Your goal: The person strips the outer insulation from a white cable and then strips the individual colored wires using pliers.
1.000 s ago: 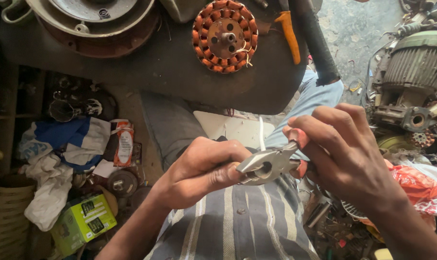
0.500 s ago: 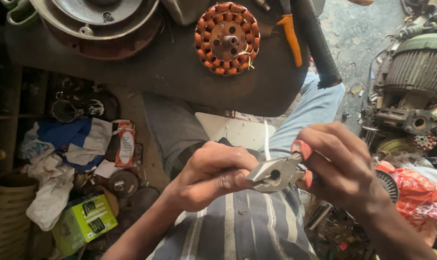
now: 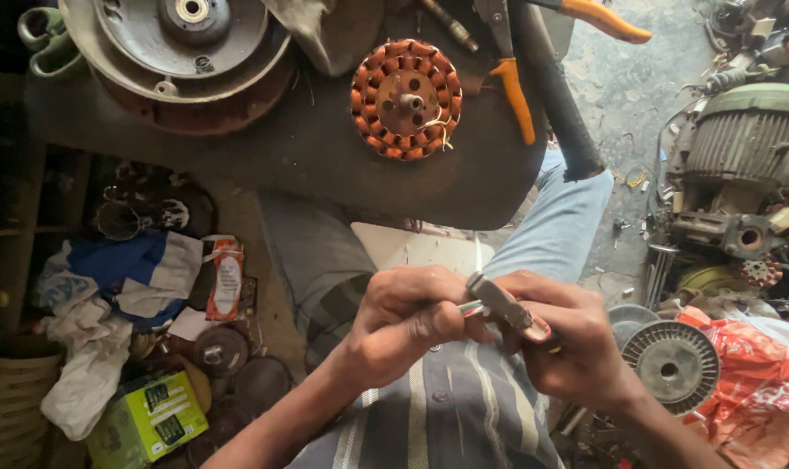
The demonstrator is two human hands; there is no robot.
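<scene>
My left hand [image 3: 403, 326] curls tight around the thin wires [image 3: 471, 307]; my right hand [image 3: 568, 347] squeezes the pliers [image 3: 498, 301] on them.

A dark, rounded worktop [image 3: 264, 165] fills the upper middle, carrying a copper-wound circular stator [image 3: 406, 99] and a large round grey metal housing [image 3: 181, 52]. To the right lies a cracked grey concrete floor [image 3: 637, 78], lit by daylight and crowded with a ribbed grey motor casing [image 3: 746, 139] and a round slotted metal disc [image 3: 670, 366]. On the left, in shade, lie crumpled white and blue cloths [image 3: 116, 278] and a green cardboard box [image 3: 155, 415].
</scene>
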